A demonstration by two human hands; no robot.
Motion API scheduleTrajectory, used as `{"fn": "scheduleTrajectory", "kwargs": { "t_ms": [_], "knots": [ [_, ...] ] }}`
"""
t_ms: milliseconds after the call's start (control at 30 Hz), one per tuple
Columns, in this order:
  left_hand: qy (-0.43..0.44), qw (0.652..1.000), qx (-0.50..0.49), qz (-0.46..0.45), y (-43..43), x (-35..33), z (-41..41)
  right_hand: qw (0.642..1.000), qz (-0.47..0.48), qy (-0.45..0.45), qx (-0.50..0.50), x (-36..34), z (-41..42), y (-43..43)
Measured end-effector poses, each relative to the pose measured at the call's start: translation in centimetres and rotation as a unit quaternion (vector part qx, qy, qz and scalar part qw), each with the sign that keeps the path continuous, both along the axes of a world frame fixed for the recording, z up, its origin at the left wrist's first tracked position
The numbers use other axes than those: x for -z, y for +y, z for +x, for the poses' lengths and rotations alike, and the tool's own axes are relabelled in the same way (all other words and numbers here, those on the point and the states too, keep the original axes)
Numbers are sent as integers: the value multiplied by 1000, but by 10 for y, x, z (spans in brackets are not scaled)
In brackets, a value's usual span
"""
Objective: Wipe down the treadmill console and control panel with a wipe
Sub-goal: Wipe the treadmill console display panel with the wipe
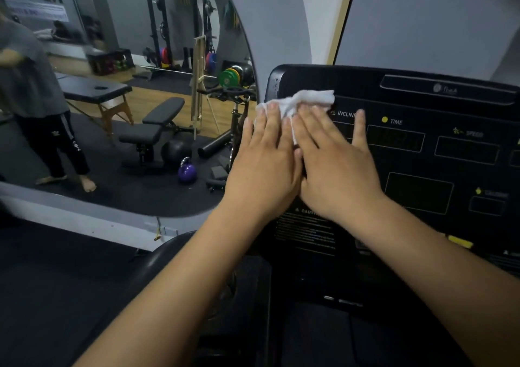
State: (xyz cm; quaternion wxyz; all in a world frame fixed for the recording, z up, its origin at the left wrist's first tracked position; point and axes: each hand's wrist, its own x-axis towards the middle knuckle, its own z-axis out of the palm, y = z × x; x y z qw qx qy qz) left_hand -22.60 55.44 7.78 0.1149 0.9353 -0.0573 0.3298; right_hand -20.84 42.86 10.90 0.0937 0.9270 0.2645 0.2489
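1. Two bare forearms are stretched forward from the lower edge toward the black, glossy treadmill console point(422, 175).
2. The left hand point(264, 155) is laid flat at the upper left corner of the console. Its fingers point(271, 121) are held straight and pressed on the wipe, with nothing clasped.
3. The right hand point(334, 169) is laid flat close against the left one, its fingers straight and spread. The inner ones are pressed on the wipe, and the outermost rests on the bare console beside the "INCLINE" label.
4. The crumpled white wipe point(306, 100) is pinned under both sets of fingertips at the upper left of the console, and its bunched edge shows above them.
5. Outlined display windows labelled "TIME" and "SPEED" are seen on the console, to the right of the hands.
6. Left of the console, a large wall mirror point(126, 195) is seen. A purple kettlebell point(187, 172) and a black padded bench point(157, 130) are reflected in it.
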Motion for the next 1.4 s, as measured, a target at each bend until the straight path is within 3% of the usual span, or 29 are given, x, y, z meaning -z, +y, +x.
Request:
{"fn": "scheduleTrajectory", "kwargs": {
  "t_ms": [200,400,633,867,1067,1300,1400],
  "knots": [
    [21,999,-10,25,-28,64,-36,999,-20,12,-48,52,-27,-28],
    [51,998,-37,30,-8,9,-3,1000,-17,17,2,2,-6,-4],
    [51,999,-10,7,-18,54,-38,999,-14,29,-38,50,-29,-21],
    [40,998,-32,39,-7,-23,13,999,19,22,27,-17,3,-5],
    [57,998,-4,30,-30,33,-32,999,-14,51,3,42,-31,-39],
    [48,996,-32,67,-28,-26,11,998,15,46,42,-15,-3,-31],
    [39,997,-17,67,-35,-9,-1,998,4,58,39,3,-12,-39]
  ]
}}
